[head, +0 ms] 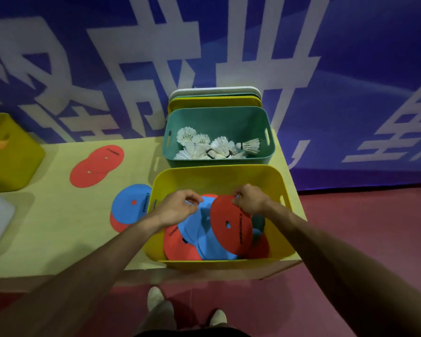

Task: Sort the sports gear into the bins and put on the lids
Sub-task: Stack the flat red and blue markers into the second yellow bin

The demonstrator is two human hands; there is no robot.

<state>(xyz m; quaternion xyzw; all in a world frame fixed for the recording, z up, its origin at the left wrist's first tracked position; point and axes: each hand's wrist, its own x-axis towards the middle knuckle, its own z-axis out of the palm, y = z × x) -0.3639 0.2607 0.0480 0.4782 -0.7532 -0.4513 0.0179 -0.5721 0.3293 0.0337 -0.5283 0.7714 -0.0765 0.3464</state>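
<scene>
While a blue banner point(350, 57) with large white characters fills the background above a dark red floor point(362, 227), a pale counter point(58, 227) carries the gear. At its right end, by the front edge, stands an open yellow bin point(219, 170) holding a loose heap of flat red and blue discs. Just behind it stands an open teal bin point(216, 113) with white shuttlecocks point(204, 147) piled on its bottom. Behind that, lids point(214, 102) stand on edge against the banner (white at the back, yellow in front). A second yellow bin point(7, 161) stands at the far left. On the counter lie two overlapping red discs point(95, 166) and, touching the near bin's left wall, a blue disc point(129, 205) atop a red one. Over the near bin, the right hand point(249, 199) pinches the upper rim of a tilted red disc point(221, 212). The left hand point(178, 206) hangs with curled fingers at the edge of the blue discs inside; whether it grips one cannot be told.
</scene>
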